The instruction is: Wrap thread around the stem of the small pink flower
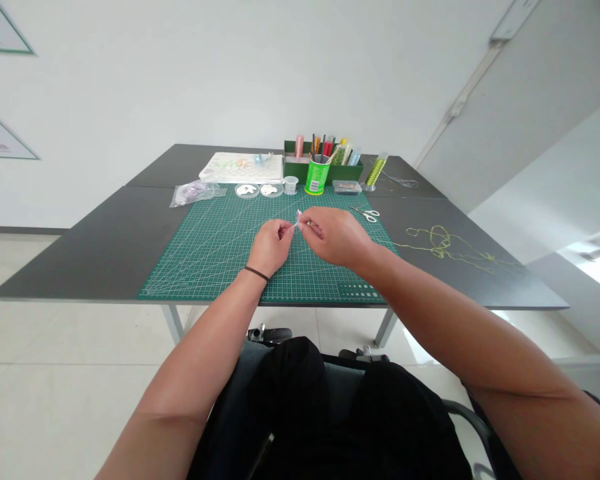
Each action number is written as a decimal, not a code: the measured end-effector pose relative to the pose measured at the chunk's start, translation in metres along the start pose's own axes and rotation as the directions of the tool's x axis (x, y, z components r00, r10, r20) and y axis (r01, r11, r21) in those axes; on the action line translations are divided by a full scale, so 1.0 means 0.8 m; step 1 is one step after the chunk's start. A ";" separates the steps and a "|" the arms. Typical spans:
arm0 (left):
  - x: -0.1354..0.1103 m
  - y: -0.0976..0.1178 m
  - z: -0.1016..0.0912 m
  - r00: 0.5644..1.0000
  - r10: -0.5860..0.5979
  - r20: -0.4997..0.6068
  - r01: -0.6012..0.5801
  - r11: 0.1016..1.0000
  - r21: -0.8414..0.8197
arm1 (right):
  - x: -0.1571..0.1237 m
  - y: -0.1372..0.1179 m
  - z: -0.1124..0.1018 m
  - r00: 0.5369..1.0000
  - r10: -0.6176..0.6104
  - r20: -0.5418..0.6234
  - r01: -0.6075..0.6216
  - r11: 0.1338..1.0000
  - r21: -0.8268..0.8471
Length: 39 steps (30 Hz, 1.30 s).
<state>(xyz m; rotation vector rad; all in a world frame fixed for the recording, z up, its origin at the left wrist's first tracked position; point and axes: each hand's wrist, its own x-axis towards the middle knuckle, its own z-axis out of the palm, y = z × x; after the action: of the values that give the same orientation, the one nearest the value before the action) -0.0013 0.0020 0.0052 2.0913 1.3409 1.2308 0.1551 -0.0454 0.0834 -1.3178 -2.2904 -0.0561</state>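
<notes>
Over the green cutting mat point(215, 247), my two hands meet fingertip to fingertip. My left hand point(273, 245) is closed in a pinch on the lower end of a thin pale stem. Just right of it, my right hand point(334, 233) pinches at the base of a small light-purple petal-like piece point(299, 215), which sticks up between the fingertips. The fingers hide most of the stem and the piece's exact shape. White-handled scissors point(370, 215) lie to the right of my right hand.
Behind the hands stand a green can point(317, 177) with sticks, a green box point(350, 171) of coloured tubes, a clear cup point(291, 185) and two dishes of white pieces point(247, 191). A plastic bag point(195, 193) lies left, a white board point(240, 167) behind, tangled yellow-green thread point(440, 243) right.
</notes>
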 end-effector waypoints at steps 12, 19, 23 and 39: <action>-0.004 -0.007 -0.005 0.993 0.076 0.089 -0.079 0.997 0.027 | 0.038 -0.002 -0.018 0.988 -0.077 0.136 0.096 0.985 -0.142; -0.006 -0.009 -0.007 0.985 0.106 0.133 -0.110 0.994 0.019 | 0.056 0.010 -0.014 0.990 -0.054 0.133 0.075 0.984 -0.160; -0.007 -0.011 -0.007 0.982 0.118 0.151 -0.119 0.993 -0.002 | 0.063 0.019 -0.007 0.992 -0.049 0.120 0.065 0.988 -0.139; -0.006 -0.015 -0.007 0.970 0.142 0.195 -0.142 0.990 -0.014 | 0.082 0.057 0.027 0.994 0.032 0.102 -0.024 0.997 -0.072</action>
<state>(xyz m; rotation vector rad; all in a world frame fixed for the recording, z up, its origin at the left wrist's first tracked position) -0.0138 0.0028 -0.0024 2.2755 1.1219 1.0449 0.1569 0.0370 0.0835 -1.4190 -2.3748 -0.0620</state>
